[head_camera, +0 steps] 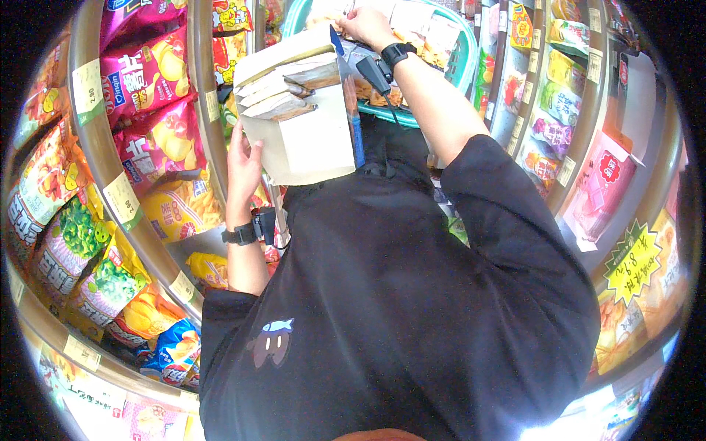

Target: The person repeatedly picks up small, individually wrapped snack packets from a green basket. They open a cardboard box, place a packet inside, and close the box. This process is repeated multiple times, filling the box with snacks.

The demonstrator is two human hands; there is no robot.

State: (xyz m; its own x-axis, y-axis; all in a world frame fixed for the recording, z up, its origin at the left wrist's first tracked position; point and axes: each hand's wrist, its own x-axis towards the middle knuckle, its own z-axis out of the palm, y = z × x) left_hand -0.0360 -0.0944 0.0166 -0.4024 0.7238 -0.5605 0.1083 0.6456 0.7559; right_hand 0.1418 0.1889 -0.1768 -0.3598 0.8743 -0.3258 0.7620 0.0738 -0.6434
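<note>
An opened cardboard box (317, 143), pale inside and blue along its right edge, is tilted in front of my chest. Several small flat packets (281, 96) stand in it towards its far end. My left hand (245, 160) grips the box at its near left side. Beyond the box is a turquoise plastic basket (469, 49) holding many packets of snacks (436, 41). My right hand (367, 27) reaches over the basket, its fingers bent at the packets; whether they pinch one cannot be made out.
Shelves of bagged crisps and puffed snacks (160, 138) rise on the left, with price tags on their rails. On the right, more shelves hold small colourful bags (560, 102) and a pink box (601, 176). A yellow starburst sign (631, 262) with handwriting hangs at the lower right.
</note>
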